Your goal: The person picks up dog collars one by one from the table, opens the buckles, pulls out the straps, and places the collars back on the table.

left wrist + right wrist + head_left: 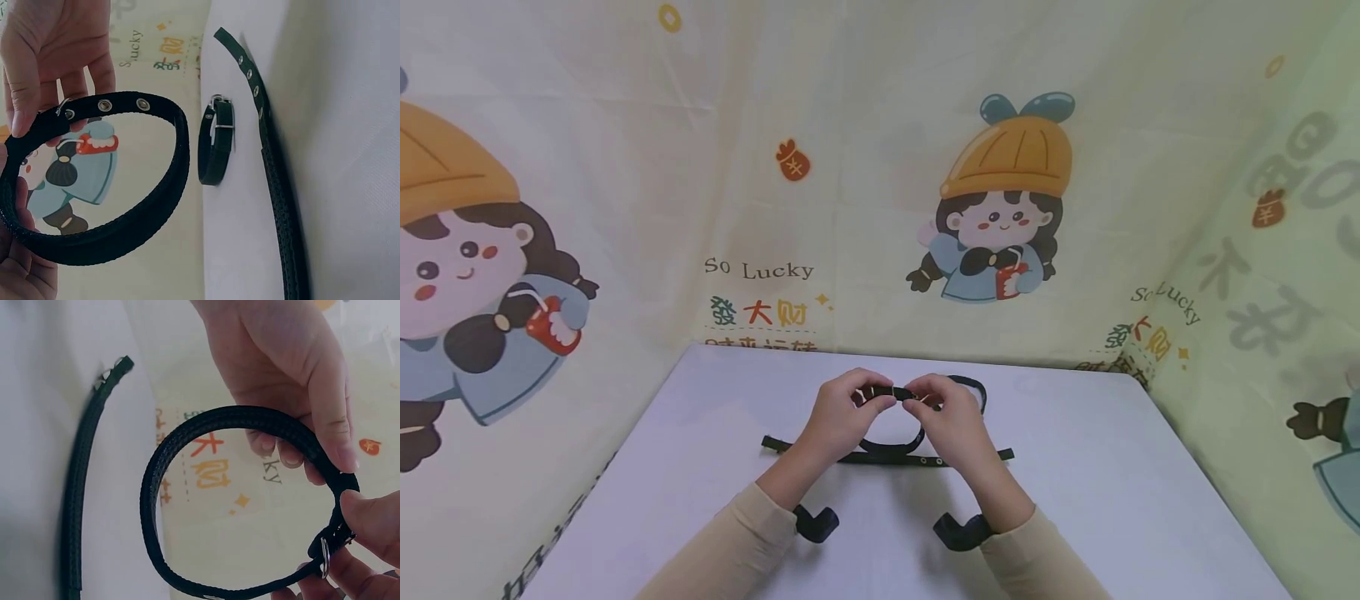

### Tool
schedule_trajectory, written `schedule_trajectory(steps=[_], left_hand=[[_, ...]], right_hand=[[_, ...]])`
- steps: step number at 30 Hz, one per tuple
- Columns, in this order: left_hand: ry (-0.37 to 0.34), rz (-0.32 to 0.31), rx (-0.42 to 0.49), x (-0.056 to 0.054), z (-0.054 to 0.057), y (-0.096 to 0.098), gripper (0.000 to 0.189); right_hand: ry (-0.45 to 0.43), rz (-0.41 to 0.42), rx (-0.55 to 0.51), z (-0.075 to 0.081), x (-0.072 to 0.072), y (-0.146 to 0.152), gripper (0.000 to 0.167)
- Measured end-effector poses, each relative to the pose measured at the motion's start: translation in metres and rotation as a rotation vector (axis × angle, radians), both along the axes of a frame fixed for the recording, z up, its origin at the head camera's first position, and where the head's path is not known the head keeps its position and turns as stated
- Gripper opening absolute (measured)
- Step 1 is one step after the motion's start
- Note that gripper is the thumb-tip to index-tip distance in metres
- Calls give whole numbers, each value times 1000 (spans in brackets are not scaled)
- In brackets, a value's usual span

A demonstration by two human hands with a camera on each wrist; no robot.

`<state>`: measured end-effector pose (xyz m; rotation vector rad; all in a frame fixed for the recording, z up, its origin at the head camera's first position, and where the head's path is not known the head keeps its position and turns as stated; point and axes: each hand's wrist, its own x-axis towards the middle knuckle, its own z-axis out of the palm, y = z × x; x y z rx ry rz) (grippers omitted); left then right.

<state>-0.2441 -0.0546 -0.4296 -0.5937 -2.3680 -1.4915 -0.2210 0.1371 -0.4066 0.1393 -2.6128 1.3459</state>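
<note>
Between both hands hangs a black collar (147,222), bent into a round loop with metal eyelets along one stretch. My left hand (841,412) pinches its upper part between thumb and fingers. Close beside it, my right hand (951,421) pinches the collar at the buckle end, where a metal ring (325,557) shows. In the right wrist view the two thumbs come nearly together over the strap. Under the hands, a second dark collar (887,459) lies stretched out straight on the table, eyelets near one end.
Behind my right hand a third collar (215,144) stands on the white table (700,500), buckled into a loop. Dark wrist mounts (816,523) are strapped below both hands. A printed cloth backdrop (865,233) rises along the table's back and sides.
</note>
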Motion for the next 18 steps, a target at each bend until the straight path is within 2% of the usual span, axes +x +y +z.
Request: schedule_trajectory(steps=[6,11,18], left_hand=[[-31,-52,11,1,2,0,24],[-82,-28,26,2,4,0,21],[-224,-27,139,2,8,-1,19]], right_hand=[[32,9,21,1,1,1,15],[56,13,-2,1,1,1,16],[45,2,-46,2,2,1,15]])
